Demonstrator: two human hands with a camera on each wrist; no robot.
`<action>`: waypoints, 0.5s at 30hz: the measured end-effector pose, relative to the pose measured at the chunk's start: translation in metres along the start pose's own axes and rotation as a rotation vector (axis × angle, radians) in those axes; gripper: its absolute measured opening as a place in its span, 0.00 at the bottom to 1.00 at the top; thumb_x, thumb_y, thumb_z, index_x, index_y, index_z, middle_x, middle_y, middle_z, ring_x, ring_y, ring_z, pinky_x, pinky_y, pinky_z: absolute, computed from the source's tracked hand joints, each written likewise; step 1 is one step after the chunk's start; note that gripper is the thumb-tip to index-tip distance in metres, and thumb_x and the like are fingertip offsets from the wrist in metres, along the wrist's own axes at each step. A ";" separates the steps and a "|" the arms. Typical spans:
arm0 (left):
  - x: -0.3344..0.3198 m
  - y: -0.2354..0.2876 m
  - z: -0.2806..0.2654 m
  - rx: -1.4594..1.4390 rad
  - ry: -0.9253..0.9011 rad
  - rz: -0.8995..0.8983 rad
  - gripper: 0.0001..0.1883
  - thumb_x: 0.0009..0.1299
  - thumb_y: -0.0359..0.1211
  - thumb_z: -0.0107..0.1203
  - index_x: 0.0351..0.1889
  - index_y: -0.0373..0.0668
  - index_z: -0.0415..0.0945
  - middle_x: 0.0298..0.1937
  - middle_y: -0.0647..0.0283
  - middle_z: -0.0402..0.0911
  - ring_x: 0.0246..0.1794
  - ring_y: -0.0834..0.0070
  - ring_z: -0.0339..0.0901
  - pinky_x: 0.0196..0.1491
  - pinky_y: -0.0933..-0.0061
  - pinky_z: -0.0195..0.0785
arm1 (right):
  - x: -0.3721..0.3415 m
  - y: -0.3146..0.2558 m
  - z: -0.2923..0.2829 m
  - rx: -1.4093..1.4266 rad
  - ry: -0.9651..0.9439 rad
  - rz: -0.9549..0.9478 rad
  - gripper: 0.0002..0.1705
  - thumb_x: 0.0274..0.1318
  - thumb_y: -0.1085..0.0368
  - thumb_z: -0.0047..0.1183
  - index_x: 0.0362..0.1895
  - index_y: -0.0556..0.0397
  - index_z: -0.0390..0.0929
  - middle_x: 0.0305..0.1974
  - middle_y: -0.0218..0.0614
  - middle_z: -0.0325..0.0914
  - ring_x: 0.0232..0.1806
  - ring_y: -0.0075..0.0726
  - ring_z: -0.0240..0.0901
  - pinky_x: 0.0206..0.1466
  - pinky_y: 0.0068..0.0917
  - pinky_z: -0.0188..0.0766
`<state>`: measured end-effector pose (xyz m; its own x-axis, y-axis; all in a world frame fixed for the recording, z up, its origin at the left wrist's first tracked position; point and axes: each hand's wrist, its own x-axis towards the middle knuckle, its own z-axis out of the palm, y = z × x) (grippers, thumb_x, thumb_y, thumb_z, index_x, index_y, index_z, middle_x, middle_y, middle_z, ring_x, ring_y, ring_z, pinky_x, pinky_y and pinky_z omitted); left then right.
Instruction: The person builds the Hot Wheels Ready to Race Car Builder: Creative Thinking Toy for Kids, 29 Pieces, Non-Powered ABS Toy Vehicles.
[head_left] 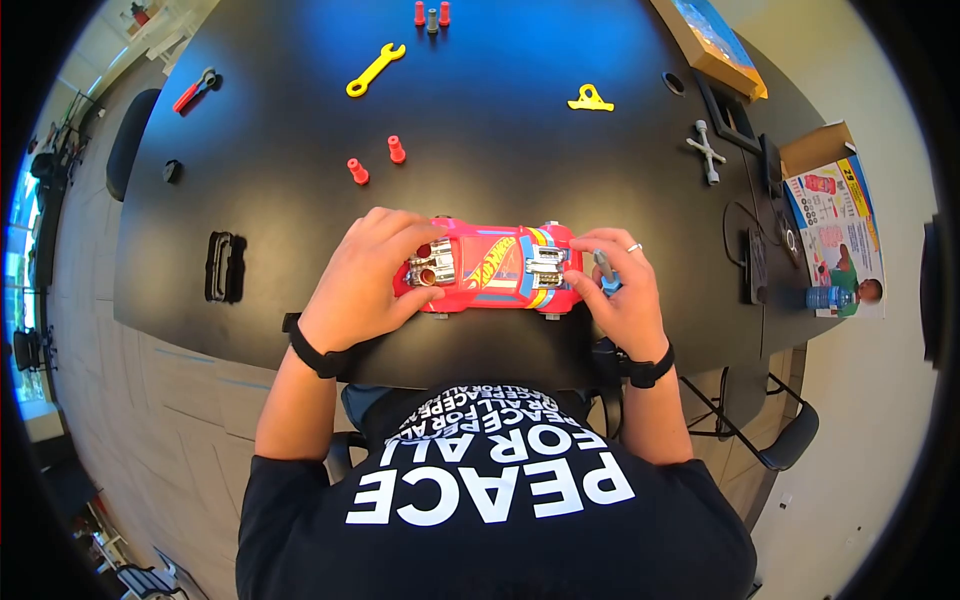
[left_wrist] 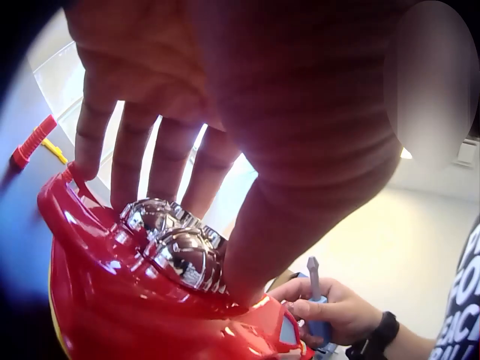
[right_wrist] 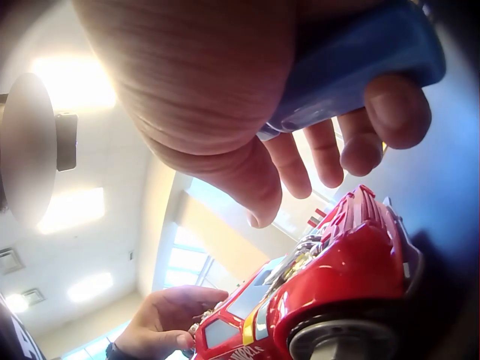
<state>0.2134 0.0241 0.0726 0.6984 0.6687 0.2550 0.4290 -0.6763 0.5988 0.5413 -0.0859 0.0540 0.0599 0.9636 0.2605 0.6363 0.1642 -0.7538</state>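
Observation:
A red toy car point(head_left: 490, 268) with a flame logo and chrome engine parts lies sideways before the person at the table's near edge. The left hand point(head_left: 372, 272) grips its left end, thumb on the near side and fingers on the far side; chrome domes point(left_wrist: 180, 247) show between them in the left wrist view. At the car's other end, the right hand point(head_left: 625, 290) touches the body with its fingertips. Tucked in that hand is a screwdriver with a blue handle point(right_wrist: 360, 64), its grey shaft point(left_wrist: 313, 277) pointing up, away from the car.
Beyond the car stand two red pegs point(head_left: 377, 160). Farther off lie a yellow wrench point(head_left: 376, 70), a yellow bracket-like piece point(head_left: 591, 99), a red-handled ratchet point(head_left: 196, 90) and a grey lug wrench point(head_left: 706, 153). A black frame point(head_left: 224, 267) lies left; an open box point(head_left: 835, 215) is right.

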 end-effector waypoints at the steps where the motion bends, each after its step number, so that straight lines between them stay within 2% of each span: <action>1: 0.000 0.001 0.000 -0.023 0.021 0.011 0.32 0.59 0.29 0.79 0.64 0.40 0.83 0.62 0.53 0.85 0.62 0.51 0.79 0.65 0.54 0.74 | -0.002 0.001 -0.001 0.000 0.004 0.010 0.18 0.61 0.68 0.74 0.55 0.54 0.87 0.53 0.42 0.84 0.53 0.50 0.83 0.56 0.40 0.79; 5: -0.003 -0.002 -0.003 -0.137 0.064 -0.006 0.34 0.57 0.30 0.80 0.64 0.41 0.83 0.62 0.54 0.85 0.62 0.51 0.79 0.66 0.54 0.74 | -0.005 0.006 -0.005 -0.001 0.026 0.058 0.18 0.61 0.68 0.75 0.54 0.54 0.88 0.53 0.41 0.84 0.53 0.49 0.82 0.56 0.40 0.79; 12: -0.009 -0.006 0.002 -0.073 0.066 -0.024 0.33 0.57 0.29 0.80 0.63 0.42 0.84 0.60 0.56 0.87 0.60 0.54 0.81 0.66 0.55 0.73 | -0.004 0.009 -0.002 -0.004 0.022 0.060 0.18 0.61 0.68 0.75 0.53 0.55 0.88 0.53 0.42 0.85 0.51 0.50 0.83 0.55 0.40 0.79; 15: -0.008 -0.007 0.005 -0.123 0.063 0.021 0.32 0.58 0.28 0.80 0.64 0.42 0.85 0.60 0.57 0.88 0.59 0.54 0.82 0.66 0.56 0.73 | -0.002 0.008 0.000 -0.002 0.014 0.055 0.18 0.61 0.68 0.74 0.53 0.56 0.87 0.52 0.42 0.85 0.50 0.50 0.83 0.54 0.40 0.79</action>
<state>0.2079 0.0223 0.0622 0.6673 0.6757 0.3133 0.3383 -0.6498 0.6807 0.5465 -0.0870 0.0477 0.1057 0.9680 0.2275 0.6335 0.1108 -0.7657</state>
